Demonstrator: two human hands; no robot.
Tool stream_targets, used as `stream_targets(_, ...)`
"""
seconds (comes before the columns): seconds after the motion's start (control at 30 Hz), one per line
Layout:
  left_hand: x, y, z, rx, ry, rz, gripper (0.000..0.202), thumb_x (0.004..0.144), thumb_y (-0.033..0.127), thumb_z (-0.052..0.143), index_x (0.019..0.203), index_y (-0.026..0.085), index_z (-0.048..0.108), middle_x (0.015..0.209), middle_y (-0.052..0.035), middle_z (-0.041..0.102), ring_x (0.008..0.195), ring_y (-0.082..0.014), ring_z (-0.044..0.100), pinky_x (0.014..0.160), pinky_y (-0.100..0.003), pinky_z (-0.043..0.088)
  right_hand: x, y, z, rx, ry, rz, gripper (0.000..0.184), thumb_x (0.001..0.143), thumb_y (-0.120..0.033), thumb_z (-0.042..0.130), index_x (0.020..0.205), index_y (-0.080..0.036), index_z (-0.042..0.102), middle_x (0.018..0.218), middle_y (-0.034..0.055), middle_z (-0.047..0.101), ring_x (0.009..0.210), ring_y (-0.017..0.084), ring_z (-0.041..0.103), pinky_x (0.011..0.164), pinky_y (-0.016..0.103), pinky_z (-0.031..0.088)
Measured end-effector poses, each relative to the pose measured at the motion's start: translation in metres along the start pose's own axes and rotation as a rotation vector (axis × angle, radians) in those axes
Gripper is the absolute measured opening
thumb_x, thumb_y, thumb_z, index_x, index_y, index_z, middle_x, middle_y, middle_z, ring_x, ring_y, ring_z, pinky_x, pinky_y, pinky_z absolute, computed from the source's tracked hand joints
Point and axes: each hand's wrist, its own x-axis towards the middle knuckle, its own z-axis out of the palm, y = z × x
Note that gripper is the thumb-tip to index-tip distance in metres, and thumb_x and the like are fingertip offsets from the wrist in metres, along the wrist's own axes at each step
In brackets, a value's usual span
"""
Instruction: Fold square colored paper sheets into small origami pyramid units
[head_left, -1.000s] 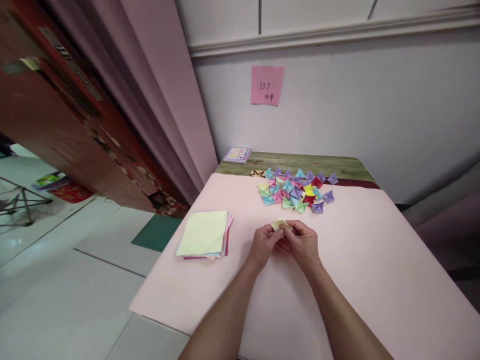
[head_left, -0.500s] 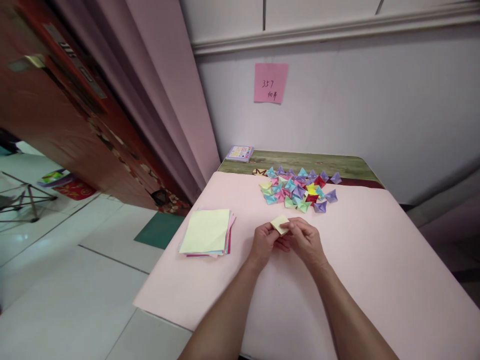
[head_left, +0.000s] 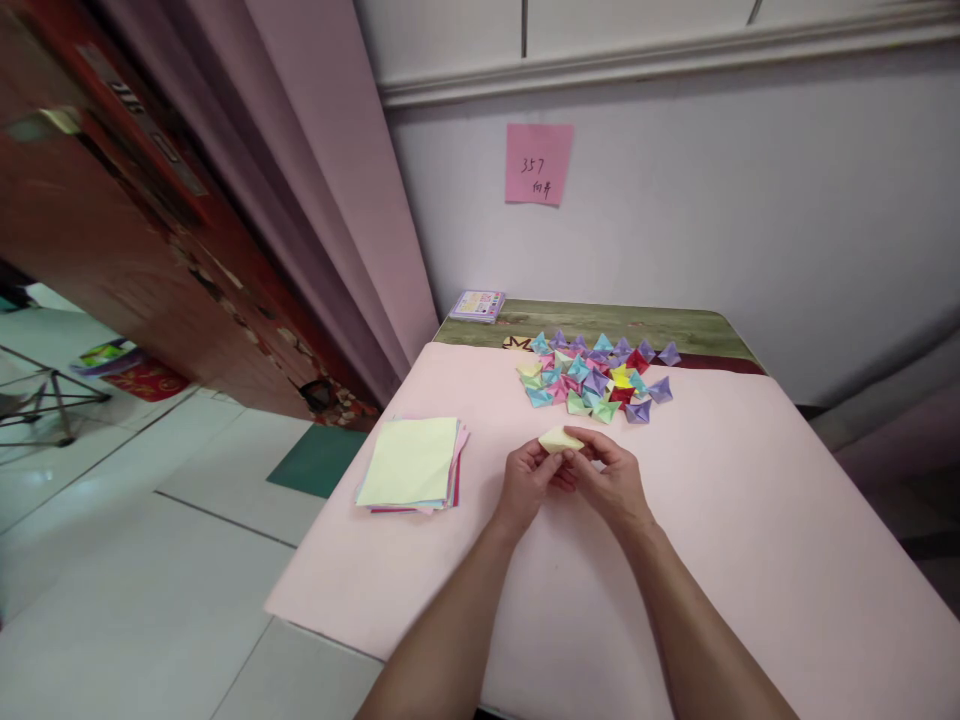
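A small folded piece of pale yellow origami paper [head_left: 559, 439] is held above the table between both hands. My left hand [head_left: 527, 480] is closed on its left side, with the thumb at the near edge. My right hand [head_left: 609, 472] grips the other side, its index finger along the far edge and its thumb beside the left thumb. The lower fingers of both hands curl beneath the paper and are partly hidden. Beyond the hands lies a heap of folded paper pieces [head_left: 595, 383] in purple, blue, green, pink, red and yellow.
A stack of square paper sheets [head_left: 411, 462], pale yellow on top, lies left of my hands on the pink-covered table [head_left: 720, 560]. A small pack [head_left: 478, 305] sits at the far left corner. Behind the table, a pink note [head_left: 538, 165] sticks to the wall.
The paper has gone from a flat-looking square to a wider, pointed shape. My right thumb has moved down from its top to the near edge, beside the left thumb.
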Motion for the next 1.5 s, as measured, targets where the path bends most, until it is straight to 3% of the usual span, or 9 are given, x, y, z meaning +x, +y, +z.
stream_targets(0.23,-0.001,-0.001,0.0,0.033,0.035,0.007,0.039,0.074,0.05,0.073,0.086,0.017,0.055,0.063,-0.0001,0.066,0.051,-0.0141,0.063,0.052,-0.026,0.053,0.003,-0.004,-0.005,-0.024,-0.009,-0.089,0.015,0.082,-0.035,0.069,0.086,-0.024,0.076,0.09,0.0059,0.07,0.081,0.019,0.065,0.07,0.03,0.052)
stream_targets(0.47,0.001,0.003,-0.005,0.142,0.111,0.142,0.026,0.078,0.041,0.07,0.083,0.016,0.063,0.071,-0.0001,0.063,0.064,-0.0116,0.061,0.065,-0.023,0.052,0.0,-0.001,-0.005,0.056,-0.08,0.165,0.028,0.078,-0.046,0.07,0.078,-0.018,0.076,0.067,0.0025,0.068,0.057,0.014,0.056,0.052,0.024,0.043)
stream_targets(0.7,0.004,0.001,-0.006,0.154,0.182,0.135,0.027,0.076,0.041,0.07,0.067,0.016,0.063,0.056,0.0026,0.057,0.051,-0.0103,0.052,0.054,-0.022,0.045,-0.002,0.0,0.001,0.173,-0.105,0.273,0.037,0.075,-0.052,0.072,0.079,-0.015,0.071,0.06,0.0016,0.064,0.049,0.011,0.049,0.045,0.022,0.035)
stream_targets(0.83,0.002,0.003,-0.002,0.137,0.174,0.146,0.028,0.078,0.042,0.07,0.071,0.016,0.063,0.06,0.0022,0.059,0.054,-0.01,0.055,0.057,-0.022,0.046,-0.002,-0.007,0.002,0.173,-0.046,0.245,0.034,0.076,-0.049,0.072,0.075,-0.015,0.07,0.058,0.0009,0.062,0.049,0.011,0.049,0.045,0.022,0.037)
stream_targets(0.97,0.001,0.002,0.001,0.044,0.084,0.049,0.032,0.072,0.043,0.076,0.076,0.014,0.063,0.067,-0.0014,0.066,0.058,-0.0122,0.061,0.059,-0.024,0.051,-0.001,-0.007,0.002,0.151,0.042,0.174,0.034,0.079,-0.046,0.07,0.096,-0.016,0.073,0.065,0.0015,0.065,0.055,0.013,0.056,0.052,0.024,0.047)
stream_targets(1.13,0.002,-0.002,0.001,-0.027,0.14,-0.005,0.039,0.066,0.045,0.08,0.075,0.015,0.056,0.063,-0.0018,0.067,0.053,-0.0141,0.063,0.055,-0.027,0.055,-0.002,-0.005,0.001,-0.244,0.096,-0.169,0.022,0.089,-0.036,0.062,0.103,-0.026,0.076,0.098,0.0055,0.07,0.079,0.016,0.065,0.073,0.028,0.053)
stream_targets(1.27,0.002,-0.005,0.0,0.021,0.182,0.045,0.043,0.068,0.044,0.079,0.091,0.018,0.054,0.062,0.0015,0.066,0.053,-0.0154,0.064,0.056,-0.028,0.056,-0.003,-0.006,0.001,-0.515,0.148,-0.351,0.022,0.094,-0.031,0.057,0.106,-0.031,0.076,0.098,0.0051,0.069,0.084,0.016,0.063,0.075,0.027,0.05)
stream_targets(1.4,0.001,-0.008,-0.004,0.255,0.179,0.153,0.04,0.079,0.036,0.069,0.111,0.018,0.054,0.062,0.0022,0.066,0.055,-0.0146,0.063,0.06,-0.027,0.054,-0.005,-0.009,0.0,-0.557,0.16,-0.318,0.02,0.092,-0.034,0.06,0.097,-0.028,0.078,0.082,0.0036,0.068,0.074,0.015,0.062,0.063,0.024,0.044)
stream_targets(1.5,-0.002,-0.01,-0.006,0.528,0.162,0.296,0.04,0.084,0.029,0.061,0.122,0.018,0.054,0.061,0.0036,0.063,0.058,-0.0128,0.06,0.062,-0.023,0.049,-0.005,-0.008,-0.001,-0.401,0.077,-0.107,0.02,0.087,-0.04,0.065,0.09,-0.025,0.077,0.061,-0.001,0.059,0.055,0.012,0.053,0.052,0.023,0.038)
